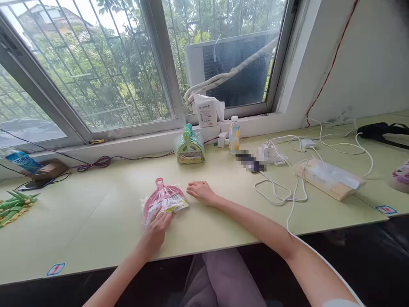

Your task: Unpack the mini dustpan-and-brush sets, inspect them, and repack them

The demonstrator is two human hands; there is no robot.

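Observation:
A pink dustpan and brush set point(163, 197) in clear plastic wrap lies on the table in front of me, its handle pointing towards the window. My left hand point(157, 227) grips the near edge of this pack, with the fingers on top of the wrapping. Just right of the pack, my right hand point(202, 192) lies palm down on the table, fingers stretched out and holding nothing. Farther back, by the window sill, several green dustpan and brush sets point(190, 147) stand nested together in plastic wrap.
A drink bottle point(234, 135), a blurred-out phone point(251, 162) and white cables point(276, 196) lie to the right, before a wrapped wooden piece point(329, 177). Tissues point(207, 111) stand on the sill. Green pods point(15, 207) and a blue pack point(24, 162) are left. The table edge point(204, 251) is close.

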